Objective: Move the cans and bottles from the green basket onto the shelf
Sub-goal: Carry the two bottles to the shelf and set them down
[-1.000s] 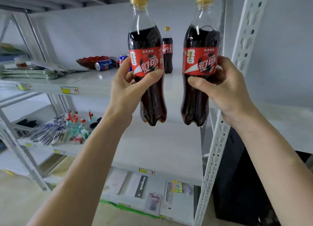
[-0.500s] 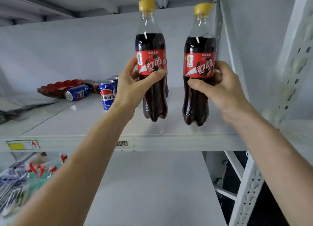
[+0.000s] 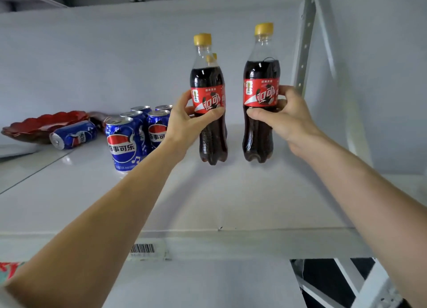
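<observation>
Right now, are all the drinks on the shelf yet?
Not quite. Done: several blue cans stand on the shelf, one can lies tipped beside a red dish, and a bottle stands at the back. In hand: the left hand and right hand each hold a cola bottle there. The basket is out of view.

Soft, even, cool light fills the view, bright enough to read labels without harsh contrast. The white shelf (image 3: 231,192) is glossy: a pale sheen lies on it just left of the upright cans (image 3: 136,136), and faint shadows pool under them. Small highlights glint on the cola bottles' (image 3: 261,113) shoulders above the shelf. Wide-angle distortion bends the shelf's post (image 3: 303,42) and front edge; the forearms nearest the camera look slightly soft.
</observation>
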